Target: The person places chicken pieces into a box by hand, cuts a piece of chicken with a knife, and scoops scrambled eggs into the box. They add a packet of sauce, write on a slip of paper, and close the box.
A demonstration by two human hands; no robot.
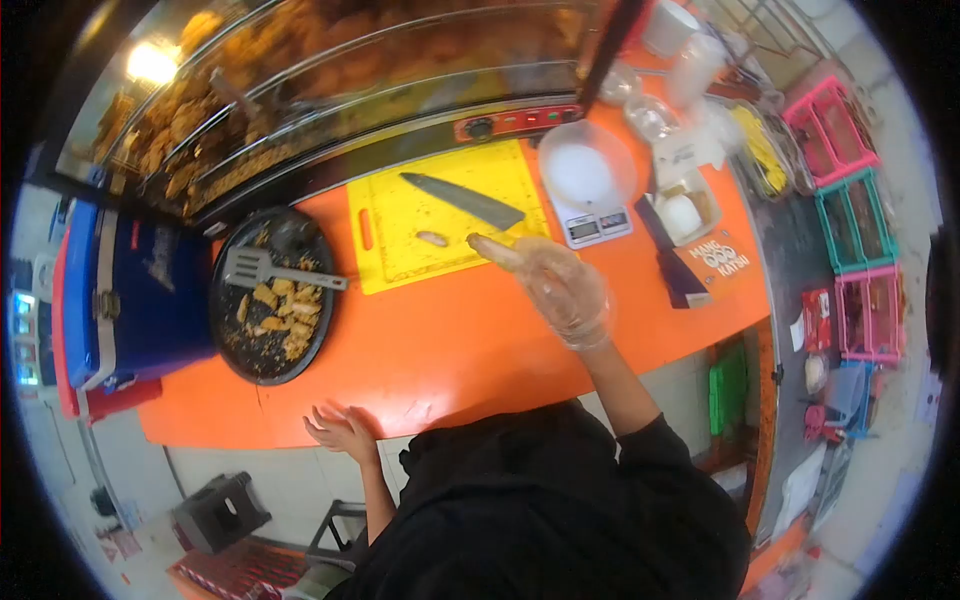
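Note:
My right hand [562,285], in a clear plastic glove, reaches over the lower right corner of the yellow cutting board [385,262]. Between its fingertips is a pale strip of chicken [492,250] with a brown end. A small cut piece of chicken [432,239] lies on the board to the left of it. Above both, a large knife [462,200] rests flat on the board. My left hand [340,432] is bare, at the front edge of the orange table, with its fingers spread and nothing in them.
At left, a round black pan [240,345] holds chopped fried pieces and a grey slotted spatula [265,270]. A blue cooler box [150,290] stands beside it. Behind is a glass food warmer [400,120]. A kitchen scale [598,228] bears a clear bowl [585,165]; a printed box [715,262] sits right.

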